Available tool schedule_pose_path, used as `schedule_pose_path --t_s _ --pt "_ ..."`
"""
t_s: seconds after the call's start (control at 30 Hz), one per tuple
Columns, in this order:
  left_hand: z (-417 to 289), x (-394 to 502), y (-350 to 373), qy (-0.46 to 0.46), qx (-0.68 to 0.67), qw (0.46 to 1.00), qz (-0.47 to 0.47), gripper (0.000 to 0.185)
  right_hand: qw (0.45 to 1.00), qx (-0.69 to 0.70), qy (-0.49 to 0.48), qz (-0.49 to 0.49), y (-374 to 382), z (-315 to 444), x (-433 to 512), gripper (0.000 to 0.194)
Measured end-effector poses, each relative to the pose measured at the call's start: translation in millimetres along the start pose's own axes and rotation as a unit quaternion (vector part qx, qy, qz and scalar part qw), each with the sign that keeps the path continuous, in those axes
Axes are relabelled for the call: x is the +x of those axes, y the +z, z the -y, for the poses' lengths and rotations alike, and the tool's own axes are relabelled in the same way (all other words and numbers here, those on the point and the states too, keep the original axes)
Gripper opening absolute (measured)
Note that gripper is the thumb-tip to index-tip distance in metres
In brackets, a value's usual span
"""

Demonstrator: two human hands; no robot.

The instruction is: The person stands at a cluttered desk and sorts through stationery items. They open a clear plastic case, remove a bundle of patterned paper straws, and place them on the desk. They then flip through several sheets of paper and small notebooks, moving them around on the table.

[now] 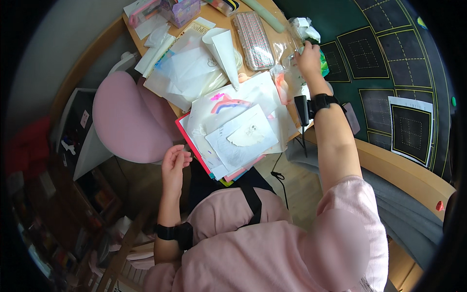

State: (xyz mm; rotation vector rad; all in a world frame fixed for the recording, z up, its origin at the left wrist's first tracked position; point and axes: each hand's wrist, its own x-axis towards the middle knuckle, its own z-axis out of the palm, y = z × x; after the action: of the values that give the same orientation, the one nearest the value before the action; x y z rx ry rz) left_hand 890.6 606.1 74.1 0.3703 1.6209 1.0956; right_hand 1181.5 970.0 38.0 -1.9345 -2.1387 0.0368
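My right hand [309, 60] reaches to the desk's far right edge, beside crumpled white paper [305, 29] and a green wrapper [324, 64]; whether its fingers grip anything cannot be made out. Clear plastic wrapping [285, 47] lies left of it. My left hand [176, 160] hovers off the desk's near edge with bent fingers and nothing in it. Close by is a red folder [193, 146] under a pile of drawings. On top rests a torn paper piece with a small drawn face [246, 134], and above it a sheet with a painted figure [230, 104].
A rolled paper cone [223, 54], a patterned pencil case [254, 41], a pale green tube [264, 16] and a purple box [180, 12] crowd the wooden desk. A pink chair [127, 116] stands left. A black cable [278, 176] hangs below the desk; a dark gridded board [401, 47] is at right.
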Motion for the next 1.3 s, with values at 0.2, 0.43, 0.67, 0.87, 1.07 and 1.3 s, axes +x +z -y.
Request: schedule_pose_path --t_s 0.2,0.43,0.67,0.87,1.07,1.3 --pt "-3 20 29 0.138 0.119 0.978 0.098 0.018 0.955 0.294 -0.037 0.030 -68 21 -94 0.019" --pt "-15 50 94 0.419 0.457 0.781 0.078 0.041 0.924 0.199 0.200 0.259 -74 52 -267 0.032" --pt "-9 53 122 0.281 0.513 0.789 0.189 0.057 0.799 0.444 0.354 0.198 -49 65 -304 0.059" --pt "-5 48 116 0.246 0.391 0.847 0.261 0.040 0.722 0.555 0.377 0.167 -61 81 -312 0.056" --pt "-40 46 44 0.136 0.294 0.929 0.181 0.039 0.854 0.445 0.250 0.105 -77 76 -295 0.037" --pt "-75 13 -23 0.119 0.051 0.989 0.073 0.031 0.989 0.093 0.095 0.067 -50 105 -247 0.055"
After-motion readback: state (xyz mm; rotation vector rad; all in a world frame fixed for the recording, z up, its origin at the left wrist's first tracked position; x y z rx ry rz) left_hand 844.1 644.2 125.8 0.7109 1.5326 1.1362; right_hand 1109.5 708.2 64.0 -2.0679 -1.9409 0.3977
